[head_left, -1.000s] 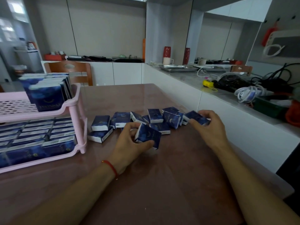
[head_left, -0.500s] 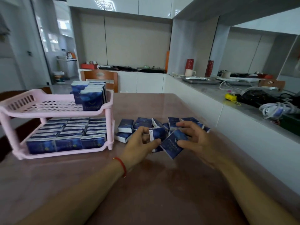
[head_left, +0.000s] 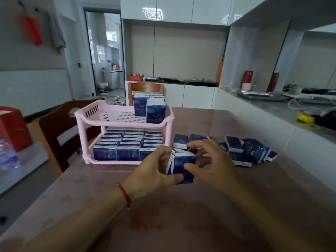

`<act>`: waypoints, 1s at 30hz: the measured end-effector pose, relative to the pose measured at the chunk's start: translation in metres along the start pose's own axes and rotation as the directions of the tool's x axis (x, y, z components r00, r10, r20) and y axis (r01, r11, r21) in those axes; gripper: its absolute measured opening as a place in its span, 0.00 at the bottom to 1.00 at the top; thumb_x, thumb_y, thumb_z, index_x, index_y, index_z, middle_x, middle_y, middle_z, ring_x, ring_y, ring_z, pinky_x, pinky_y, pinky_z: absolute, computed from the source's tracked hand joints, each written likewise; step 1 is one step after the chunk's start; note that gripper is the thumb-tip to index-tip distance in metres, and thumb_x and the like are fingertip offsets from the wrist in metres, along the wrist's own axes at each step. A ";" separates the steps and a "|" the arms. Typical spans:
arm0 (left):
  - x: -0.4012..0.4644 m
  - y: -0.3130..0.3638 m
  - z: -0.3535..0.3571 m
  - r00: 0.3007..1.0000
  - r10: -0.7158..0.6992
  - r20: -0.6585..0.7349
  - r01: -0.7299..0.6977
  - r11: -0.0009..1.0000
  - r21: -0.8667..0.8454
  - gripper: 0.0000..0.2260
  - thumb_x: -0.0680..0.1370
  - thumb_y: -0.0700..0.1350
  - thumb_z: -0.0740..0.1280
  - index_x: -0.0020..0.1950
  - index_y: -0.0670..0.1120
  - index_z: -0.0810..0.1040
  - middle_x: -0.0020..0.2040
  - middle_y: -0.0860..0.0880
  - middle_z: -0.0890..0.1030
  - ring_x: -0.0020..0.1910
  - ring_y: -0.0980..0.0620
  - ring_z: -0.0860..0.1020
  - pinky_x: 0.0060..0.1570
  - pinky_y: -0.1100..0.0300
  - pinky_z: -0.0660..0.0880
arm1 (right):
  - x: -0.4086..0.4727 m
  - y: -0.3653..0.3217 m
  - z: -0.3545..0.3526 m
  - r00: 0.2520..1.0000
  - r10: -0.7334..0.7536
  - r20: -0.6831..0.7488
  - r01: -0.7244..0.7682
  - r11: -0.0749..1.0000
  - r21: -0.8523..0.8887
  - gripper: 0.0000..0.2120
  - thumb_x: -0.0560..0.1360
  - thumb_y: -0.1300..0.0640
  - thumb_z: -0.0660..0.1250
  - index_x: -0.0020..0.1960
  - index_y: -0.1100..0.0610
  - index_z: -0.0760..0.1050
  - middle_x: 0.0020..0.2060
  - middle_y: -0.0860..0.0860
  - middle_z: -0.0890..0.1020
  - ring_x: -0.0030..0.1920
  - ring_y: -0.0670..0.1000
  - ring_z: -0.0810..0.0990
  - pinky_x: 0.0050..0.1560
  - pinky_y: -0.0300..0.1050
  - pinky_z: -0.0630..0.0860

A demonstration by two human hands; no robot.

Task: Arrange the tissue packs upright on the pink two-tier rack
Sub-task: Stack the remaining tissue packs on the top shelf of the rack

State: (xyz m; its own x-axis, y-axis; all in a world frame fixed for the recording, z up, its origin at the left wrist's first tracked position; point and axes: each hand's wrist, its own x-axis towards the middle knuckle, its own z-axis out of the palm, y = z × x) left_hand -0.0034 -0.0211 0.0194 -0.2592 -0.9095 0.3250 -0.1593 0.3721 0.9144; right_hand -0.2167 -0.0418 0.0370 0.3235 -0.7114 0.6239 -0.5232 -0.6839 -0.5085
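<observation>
A pink two-tier rack point(head_left: 91, 117) stands on the brown table. Its lower tier is packed with upright dark blue tissue packs point(head_left: 116, 151). Two short rows of packs point(head_left: 155, 113) stand at the right end of the upper tier. Both hands hold a small stack of blue tissue packs point(head_left: 183, 162) upright in front of the rack: my left hand point(head_left: 154, 171) grips its left side, my right hand point(head_left: 212, 160) pinches its right side with thumb and fingers. Several loose packs point(head_left: 243, 150) lie in a heap on the table to the right.
A wooden chair point(head_left: 60, 128) stands left of the rack, another chair point(head_left: 145, 88) behind it. A red box point(head_left: 12, 128) and a water bottle point(head_left: 7, 155) sit at the far left. A white counter point(head_left: 263, 113) with cables runs along the right.
My right hand brought its pack to the one in my left hand, and both now hold them together as a stack. The view swung left, showing the whole rack.
</observation>
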 end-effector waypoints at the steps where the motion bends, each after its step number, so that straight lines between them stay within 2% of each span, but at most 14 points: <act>1: -0.004 -0.002 -0.007 1.000 0.008 0.001 -0.008 0.998 0.060 0.23 0.70 0.35 0.79 0.60 0.46 0.73 0.56 0.50 0.85 0.55 0.53 0.84 0.53 0.58 0.80 | -0.001 -0.003 0.006 0.998 0.010 0.054 -0.009 1.000 -0.029 0.23 0.71 0.47 0.75 0.65 0.45 0.74 0.55 0.38 0.75 0.51 0.40 0.78 0.45 0.37 0.80; 3: -0.013 -0.007 -0.021 1.000 0.007 0.015 -0.010 0.978 0.207 0.24 0.69 0.39 0.80 0.58 0.49 0.73 0.55 0.52 0.84 0.54 0.57 0.83 0.52 0.61 0.80 | -0.004 -0.008 0.020 0.983 0.059 0.174 -0.054 0.998 -0.030 0.27 0.73 0.48 0.74 0.69 0.42 0.70 0.56 0.34 0.74 0.53 0.36 0.77 0.49 0.34 0.78; 4: -0.017 -0.011 -0.027 1.000 -0.004 0.019 -0.001 0.966 0.258 0.24 0.68 0.41 0.81 0.58 0.50 0.73 0.55 0.53 0.84 0.54 0.58 0.83 0.52 0.61 0.81 | -0.006 -0.010 0.027 0.974 0.063 0.216 -0.061 0.998 -0.018 0.28 0.73 0.48 0.74 0.70 0.42 0.70 0.57 0.35 0.74 0.56 0.37 0.77 0.52 0.35 0.78; 7: -0.028 -0.021 -0.038 0.998 -0.042 0.040 0.029 0.960 0.278 0.26 0.69 0.44 0.81 0.61 0.53 0.74 0.58 0.55 0.82 0.57 0.59 0.81 0.57 0.56 0.81 | -0.007 -0.015 0.044 0.958 0.032 0.285 -0.022 0.999 -0.037 0.27 0.72 0.45 0.73 0.69 0.40 0.70 0.56 0.32 0.72 0.57 0.39 0.75 0.57 0.42 0.78; 11: -0.030 -0.020 -0.040 0.999 -0.013 0.033 0.001 0.938 0.348 0.27 0.68 0.47 0.80 0.63 0.55 0.73 0.58 0.56 0.81 0.56 0.60 0.80 0.58 0.54 0.80 | 0.005 -0.022 0.040 0.955 0.036 0.294 -0.024 0.999 -0.044 0.23 0.69 0.46 0.77 0.63 0.41 0.76 0.52 0.35 0.75 0.52 0.40 0.77 0.54 0.43 0.78; 13: -0.030 -0.011 -0.043 1.000 0.028 0.002 -0.027 0.962 0.271 0.26 0.69 0.45 0.80 0.63 0.53 0.74 0.57 0.54 0.82 0.55 0.59 0.81 0.57 0.52 0.80 | 0.015 -0.031 0.033 0.960 0.030 0.277 -0.025 0.999 -0.020 0.22 0.68 0.45 0.77 0.61 0.44 0.78 0.51 0.38 0.79 0.51 0.41 0.79 0.52 0.45 0.80; 15: -0.032 0.007 -0.053 0.997 0.077 -0.032 -0.068 0.975 0.210 0.26 0.69 0.50 0.79 0.65 0.53 0.75 0.58 0.53 0.83 0.56 0.55 0.82 0.57 0.50 0.81 | 0.027 -0.046 0.026 0.966 0.014 0.258 -0.012 1.000 -0.009 0.23 0.69 0.44 0.77 0.62 0.45 0.78 0.52 0.40 0.80 0.52 0.41 0.80 0.52 0.45 0.81; 18: -0.028 0.042 -0.084 0.984 0.177 -0.016 -0.162 0.934 0.319 0.27 0.71 0.51 0.78 0.68 0.55 0.73 0.60 0.54 0.81 0.56 0.55 0.82 0.56 0.53 0.81 | 0.051 -0.073 0.020 0.972 -0.026 0.236 0.011 0.998 0.066 0.23 0.70 0.45 0.77 0.63 0.45 0.78 0.55 0.41 0.80 0.53 0.41 0.80 0.51 0.43 0.82; 22: -0.006 0.086 -0.134 0.981 0.180 -0.065 -0.137 0.896 0.421 0.25 0.71 0.53 0.76 0.67 0.55 0.75 0.58 0.53 0.82 0.56 0.55 0.82 0.54 0.53 0.82 | 0.090 -0.103 0.022 0.990 -0.076 0.118 0.057 0.986 0.158 0.25 0.72 0.48 0.75 0.67 0.49 0.75 0.54 0.43 0.80 0.50 0.43 0.81 0.50 0.40 0.81; 26: 0.032 0.099 -0.176 0.963 0.172 -0.207 -0.047 0.864 0.501 0.21 0.74 0.52 0.74 0.65 0.53 0.75 0.58 0.52 0.80 0.57 0.55 0.79 0.55 0.53 0.81 | 0.121 -0.111 0.022 0.984 -0.055 -0.167 0.093 0.970 0.223 0.11 0.78 0.53 0.69 0.60 0.51 0.79 0.51 0.44 0.83 0.49 0.43 0.81 0.46 0.38 0.78; 28: 0.052 0.095 -0.185 0.961 0.120 -0.249 0.016 0.876 0.483 0.19 0.75 0.49 0.74 0.64 0.51 0.75 0.57 0.50 0.79 0.56 0.51 0.79 0.53 0.52 0.80 | 0.130 -0.104 0.023 0.960 0.014 -0.279 0.069 0.956 0.285 0.07 0.78 0.55 0.68 0.56 0.52 0.81 0.48 0.44 0.84 0.50 0.45 0.82 0.49 0.45 0.80; 30: 0.069 0.087 -0.187 0.965 0.034 -0.262 0.091 0.888 0.451 0.17 0.75 0.46 0.74 0.62 0.50 0.75 0.57 0.48 0.79 0.55 0.48 0.79 0.49 0.53 0.80 | 0.137 -0.096 0.026 0.949 0.089 -0.304 0.020 0.941 0.337 0.06 0.78 0.58 0.67 0.53 0.52 0.81 0.47 0.45 0.85 0.50 0.47 0.82 0.53 0.49 0.81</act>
State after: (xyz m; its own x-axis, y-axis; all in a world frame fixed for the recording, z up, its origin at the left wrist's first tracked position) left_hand 0.1428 -0.0855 0.1667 -0.0062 -0.9131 0.4077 -0.5946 0.3312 0.7326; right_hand -0.1017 -0.0776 0.1562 0.0206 -0.6864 0.7270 -0.2204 -0.7123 -0.6663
